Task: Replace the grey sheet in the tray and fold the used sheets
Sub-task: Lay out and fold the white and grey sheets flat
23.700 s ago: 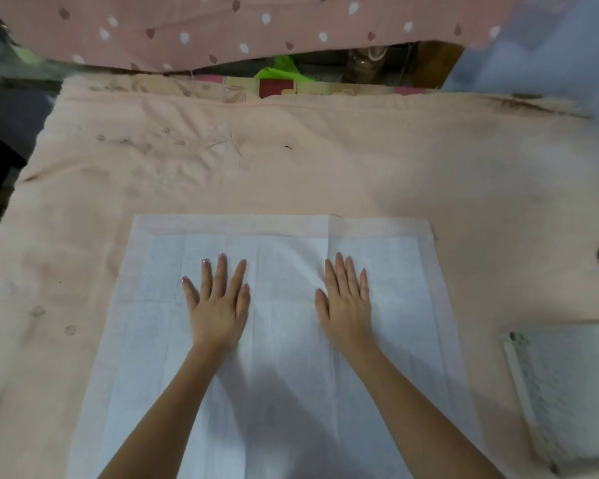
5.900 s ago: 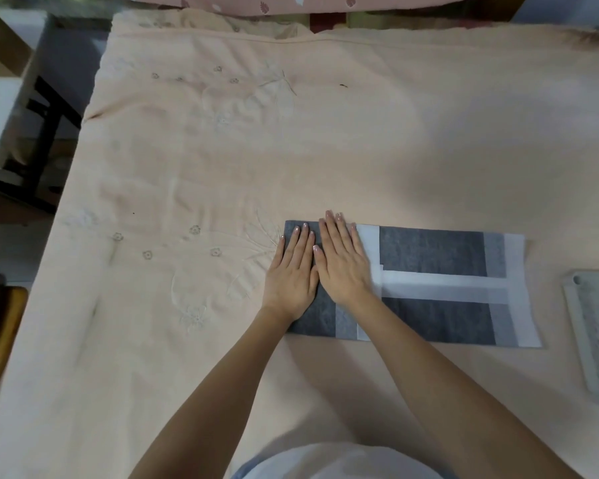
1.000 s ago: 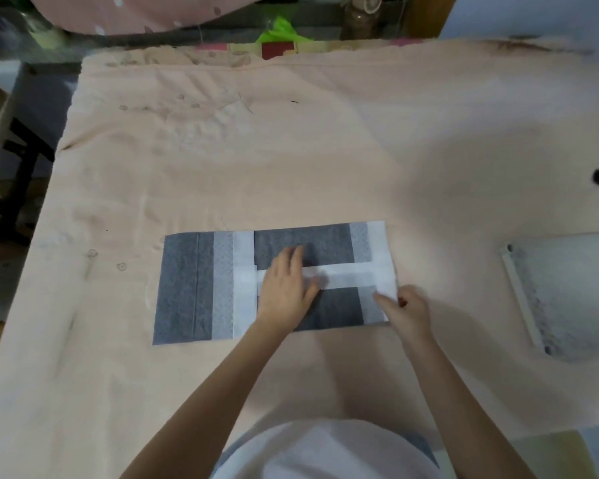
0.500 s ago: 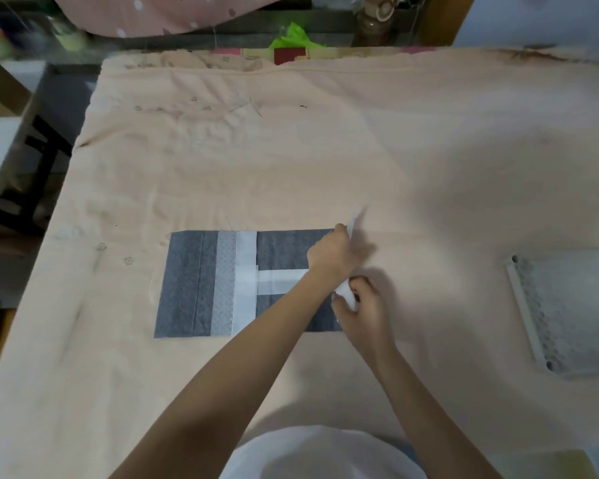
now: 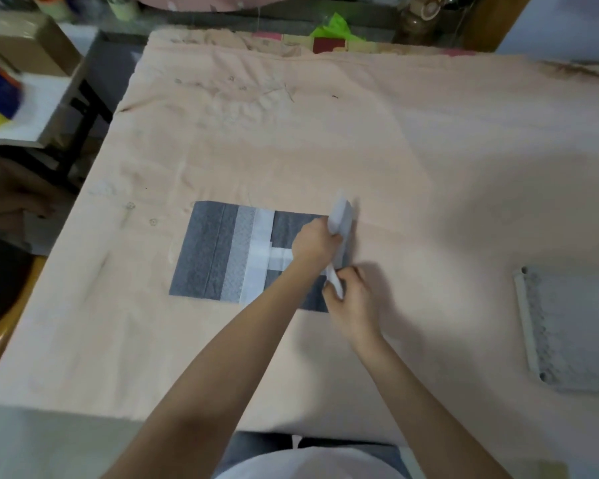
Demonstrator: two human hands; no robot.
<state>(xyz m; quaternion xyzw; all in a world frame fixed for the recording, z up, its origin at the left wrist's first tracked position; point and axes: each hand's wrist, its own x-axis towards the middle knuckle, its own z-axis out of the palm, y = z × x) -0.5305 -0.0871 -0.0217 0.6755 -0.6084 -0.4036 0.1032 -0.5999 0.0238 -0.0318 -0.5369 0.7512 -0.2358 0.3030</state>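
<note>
head | grey sheet (image 5: 218, 250) at table centre, right end lifted | your left hand (image 5: 313, 242) pinches far corner, right hand (image 5: 348, 293) near corner | tray (image 5: 526, 319) at 3 o'clock | thin, limp, light: grip both corners, fold toward 9 o'clock

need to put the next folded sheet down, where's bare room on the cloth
Bare peach cloth lies beyond the grey sheet to the far edge, to the sheet's left, and between the hands and the tray. It is crowded where the left hand and right hand lift the sheet's right end.
</note>
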